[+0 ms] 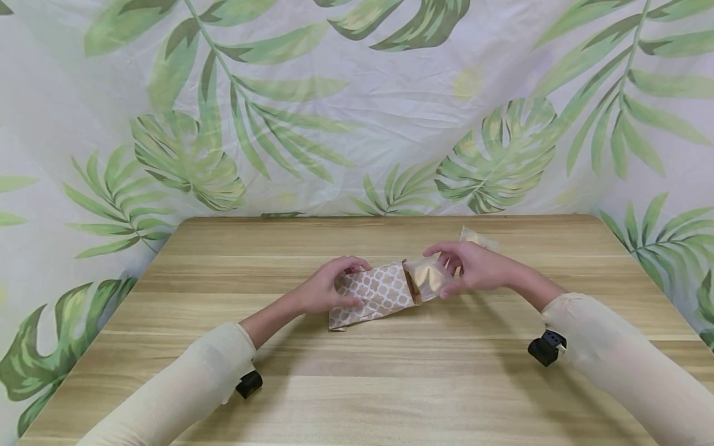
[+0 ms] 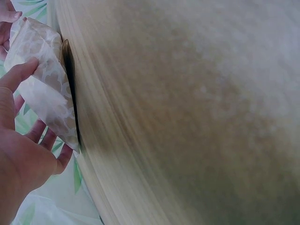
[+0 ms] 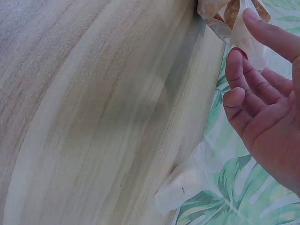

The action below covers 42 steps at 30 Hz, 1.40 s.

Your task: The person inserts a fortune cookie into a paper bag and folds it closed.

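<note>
While the left hand (image 1: pixel 326 291) curls around the closed end of a patterned paper bag (image 1: pixel 374 296), thumb on the near side and fingers over the top, the right hand (image 1: pixel 474 267) pinches a gold-wrapped packet (image 1: pixel 426 279) at the bag's open mouth. About half of that packet sits inside the mouth and the rest sticks out toward the right hand. What else the bag may hold cannot be seen, since its paper hides the inside.

Between the 2 hands the bag lies on its side, its lower edge resting on the wooden table (image 1: pixel 390 384) and its mouth lifted slightly toward the right hand. In the left wrist view the bag (image 2: pixel 44 89) shows pale, with a faint lattice print, lying across the fingers (image 2: pixel 18 75) with the thumb pressed onto it. In the right wrist view the fingers (image 3: pixel 243 93) appear loosely bent beside the bag's mouth (image 3: pixel 225 14), and the grip on the packet is not clear there.

Just beyond the right hand, a small clear plastic wrapper (image 1: pixel 474 236) lies on the table; its contents cannot be made out. The same pale wrapper seems to show at the table's edge in the right wrist view (image 3: pixel 180 187).

Both forearms wear cream sleeves (image 1: pixel 184 390), each with a black camera mount (image 1: pixel 249 383) at the wrist. Behind the table hangs a white cloth printed with green leaves (image 1: pixel 357 105).
</note>
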Each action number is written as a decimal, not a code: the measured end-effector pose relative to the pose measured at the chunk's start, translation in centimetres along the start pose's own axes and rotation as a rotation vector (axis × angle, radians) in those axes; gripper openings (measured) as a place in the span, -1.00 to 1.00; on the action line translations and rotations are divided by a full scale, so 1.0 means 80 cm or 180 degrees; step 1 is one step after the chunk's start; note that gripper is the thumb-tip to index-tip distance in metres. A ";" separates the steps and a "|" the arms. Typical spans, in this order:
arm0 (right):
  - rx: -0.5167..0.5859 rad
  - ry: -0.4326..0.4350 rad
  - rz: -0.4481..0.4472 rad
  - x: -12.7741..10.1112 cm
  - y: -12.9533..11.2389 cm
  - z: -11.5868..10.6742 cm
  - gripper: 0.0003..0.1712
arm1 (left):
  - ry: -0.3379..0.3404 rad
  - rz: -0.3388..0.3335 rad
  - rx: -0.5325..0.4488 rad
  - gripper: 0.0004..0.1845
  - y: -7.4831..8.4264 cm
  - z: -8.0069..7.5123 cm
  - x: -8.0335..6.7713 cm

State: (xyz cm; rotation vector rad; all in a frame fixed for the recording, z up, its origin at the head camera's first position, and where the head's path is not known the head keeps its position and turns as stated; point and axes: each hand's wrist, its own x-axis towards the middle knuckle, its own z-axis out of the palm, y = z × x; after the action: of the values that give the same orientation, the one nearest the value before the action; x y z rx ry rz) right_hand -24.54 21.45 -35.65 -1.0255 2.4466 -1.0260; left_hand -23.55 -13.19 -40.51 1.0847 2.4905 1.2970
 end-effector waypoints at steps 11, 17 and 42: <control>-0.0024 -0.0026 0.0029 0.003 -0.005 0.000 -0.14 | 0.0005 0.0004 0.0003 -0.32 0.000 0.000 0.000; -0.0030 -0.0051 -0.0005 0.006 -0.006 0.001 -0.17 | -0.0008 -0.0046 0.0006 -0.30 0.001 -0.001 -0.001; -0.0636 -0.0078 0.0148 0.009 -0.024 0.003 -0.30 | -0.0005 0.0024 -0.0046 -0.30 -0.001 0.000 0.000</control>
State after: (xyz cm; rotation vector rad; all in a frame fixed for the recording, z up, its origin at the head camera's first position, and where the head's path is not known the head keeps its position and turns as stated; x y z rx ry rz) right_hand -23.98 19.84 -34.44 -1.0285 2.5800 -0.7618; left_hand -23.60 -13.20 -40.62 1.0926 2.4744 1.3137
